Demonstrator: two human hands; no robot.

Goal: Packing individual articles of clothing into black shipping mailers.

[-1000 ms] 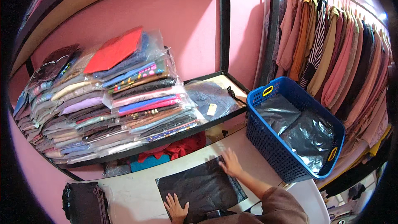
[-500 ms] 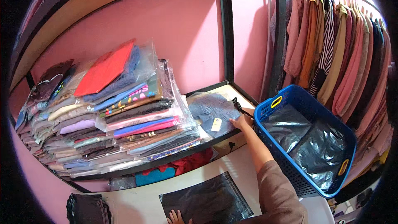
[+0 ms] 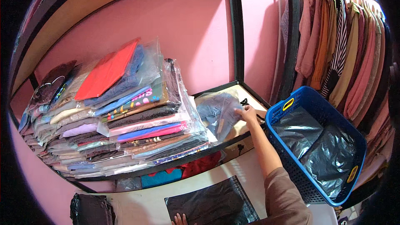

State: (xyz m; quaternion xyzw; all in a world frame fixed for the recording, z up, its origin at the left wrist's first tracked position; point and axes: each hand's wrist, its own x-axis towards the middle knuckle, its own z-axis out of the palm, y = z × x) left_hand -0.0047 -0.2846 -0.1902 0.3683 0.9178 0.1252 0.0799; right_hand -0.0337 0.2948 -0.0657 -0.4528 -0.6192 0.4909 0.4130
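Note:
On the shelf at the middle, my right hand (image 3: 248, 113) is closed on the edge of a clear plastic packet (image 3: 212, 110) with a folded blue garment inside. The packet is tilted, its right side raised off the shelf. My left hand (image 3: 180, 219), fingers spread, lies on the near left part of a flat black plastic mailing bag (image 3: 214, 200) on the white table. A tall stack of bagged folded clothes (image 3: 137, 116) stands just left of the packet, a red one on top.
A blue plastic basket (image 3: 273, 121) holding black plastic parcels (image 3: 329, 154) stands to the right of my right arm. Another pile of black bags (image 3: 89, 210) lies at the near left. Black shelf posts (image 3: 236, 29) rise behind; clothes (image 3: 346, 46) hang at the far right.
My right hand has lifted the right side of the packet, which lay flatter before; its pale tag no longer shows clearly. The left hand stays on the black bag. The view has shifted slightly.

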